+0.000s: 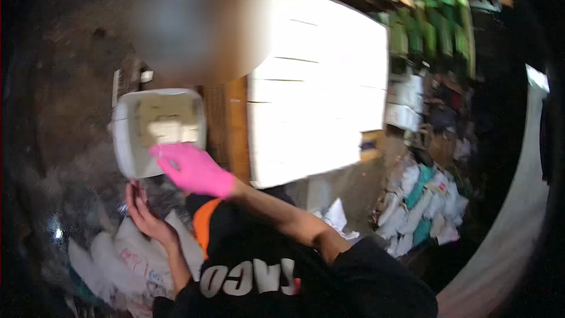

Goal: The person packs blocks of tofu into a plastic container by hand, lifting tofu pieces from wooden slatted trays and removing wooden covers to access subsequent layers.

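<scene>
My right hand (194, 171), in a pink glove, is over the near edge of a white plastic tub (122, 135). The tub holds pale, cloudy liquid (168, 109) with a bright reflection on it. The gloved fingers and thumb come together in a pinch; whatever may be between them is too blurred to make out. Bare and palm up, my left hand (143, 212) is just below the tub's near corner. Its fingers are stretched out, and nothing shows in them.
A bright white tabletop (318, 82) with dark lines stands to the right of the tub, with a wooden edge (238, 123). White sacks (129, 259) lie at lower left, more bags (421, 200) at right. Green bottle-like objects (435, 23) stand at upper right. A blurred oval covers the upper middle.
</scene>
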A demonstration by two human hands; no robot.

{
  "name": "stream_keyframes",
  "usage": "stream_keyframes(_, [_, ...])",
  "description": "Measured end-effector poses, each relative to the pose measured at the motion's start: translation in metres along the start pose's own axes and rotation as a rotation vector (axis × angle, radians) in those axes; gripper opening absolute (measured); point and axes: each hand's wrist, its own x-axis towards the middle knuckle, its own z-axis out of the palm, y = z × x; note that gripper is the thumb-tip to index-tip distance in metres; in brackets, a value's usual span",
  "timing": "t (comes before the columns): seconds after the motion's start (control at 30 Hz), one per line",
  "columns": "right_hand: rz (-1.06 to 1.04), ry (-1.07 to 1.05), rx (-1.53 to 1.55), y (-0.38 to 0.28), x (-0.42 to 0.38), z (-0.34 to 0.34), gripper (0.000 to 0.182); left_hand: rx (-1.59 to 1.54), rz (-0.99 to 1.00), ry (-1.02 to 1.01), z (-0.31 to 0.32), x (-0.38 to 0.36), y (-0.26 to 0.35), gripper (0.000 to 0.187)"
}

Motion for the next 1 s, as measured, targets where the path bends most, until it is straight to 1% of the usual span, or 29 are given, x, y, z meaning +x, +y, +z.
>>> stream_keyframes(0.03, [-0.078,0.16,0.024,-0.019,-0.05,-0.043,0.03,0.112,0.084,-0.11,0.026,-0.013,0.019,0.04])
stream_keyframes(0.07, [-0.11,0.321,-0.03,-0.008,-0.094,-0.077,0.035,0.232,0.177,-0.202,0.051,-0.027,0.031,0.039])
stream_keyframes(0.1, [-0.02,0.635,-0.033,0.013,-0.142,-0.102,0.035,0.115,0.16,-0.301,0.076,-0.048,0.026,0.038])
stream_keyframes(0.13, [0.102,0.75,-0.205,0.033,-0.185,-0.143,0.037,0.489,0.452,-0.47,0.097,-0.063,0.037,0.043])
stream_keyframes(0.17, [0.244,0.848,-0.362,0.052,-0.229,-0.185,0.039,0.553,0.59,-0.632,0.128,-0.081,0.057,0.051])
stream_keyframes(0.2, [0.239,1.067,-0.361,0.088,-0.256,-0.213,0.042,0.614,0.706,-0.717,0.152,-0.099,0.049,0.058])
stream_keyframes(0.23, [0.336,1.168,-0.308,0.127,-0.278,-0.229,0.044,0.589,0.741,-0.884,0.173,-0.116,0.05,0.065])
stream_keyframes(0.27, [0.442,1.263,-0.247,0.155,-0.292,-0.233,0.047,0.635,0.801,-0.95,0.193,-0.139,0.035,0.08])
stream_keyframes(0.3, [0.433,1.266,-0.211,0.166,-0.294,-0.225,0.047,0.728,0.796,-1.043,0.212,-0.156,0.029,0.093])
stream_keyframes(0.37, [0.406,1.027,-0.455,0.179,-0.284,-0.206,0.05,0.863,0.927,-1.063,0.24,-0.182,0.01,0.104])
stream_keyframes(0.4, [0.387,1.05,-0.429,0.183,-0.282,-0.207,0.05,0.91,0.967,-1.055,0.249,-0.191,0.007,0.107])
stream_keyframes(0.47, [0.256,1.143,0.238,0.187,-0.287,-0.213,0.049,0.977,0.999,-1.034,0.263,-0.205,0.002,0.109])
stream_keyframes(0.5, [0.18,1.145,0.56,0.188,-0.29,-0.223,0.048,0.98,1.01,-1.018,0.268,-0.207,0.0,0.109])
stream_keyframes(0.53, [0.292,1.062,0.956,0.189,-0.294,-0.242,0.048,0.979,1.028,-1.005,0.271,-0.211,-0.003,0.109])
stream_keyframes(0.6, [0.488,0.718,1.126,0.174,-0.303,-0.276,0.048,0.977,1.034,-0.972,0.276,-0.213,-0.008,0.11])
stream_keyframes(0.63, [0.489,0.701,1.116,0.183,-0.304,-0.294,0.048,0.958,1.047,-0.97,0.275,-0.212,-0.011,0.109])
stream_keyframes(0.7, [0.473,0.194,1.321,0.201,-0.295,-0.322,0.053,0.948,1.044,-0.951,0.274,-0.214,-0.013,0.109])
stream_keyframes(0.73, [0.478,0.17,1.314,0.205,-0.283,-0.328,0.053,0.935,1.06,-0.963,0.274,-0.213,-0.012,0.108])
stream_keyframes(0.8, [0.551,0.003,1.457,0.201,-0.261,-0.328,0.056,0.94,1.064,-0.965,0.273,-0.21,-0.01,0.107])
stream_keyframes(0.87, [0.555,-0.015,1.451,0.223,-0.255,-0.314,0.056,0.958,1.056,-0.959,0.275,-0.212,-0.007,0.106])
stream_keyframes(0.9, [0.471,0.143,1.399,0.248,-0.263,-0.31,0.053,0.978,1.055,-0.94,0.276,-0.213,-0.01,0.106])
stream_keyframes(0.93, [0.382,0.282,1.338,0.262,-0.267,-0.308,0.051,1.017,0.995,-0.978,0.281,-0.212,-0.023,0.105])
stream_keyframes(1.0, [0.301,0.772,0.922,0.25,-0.295,-0.302,0.048,0.991,0.939,-1.04,0.282,-0.213,-0.018,0.104])
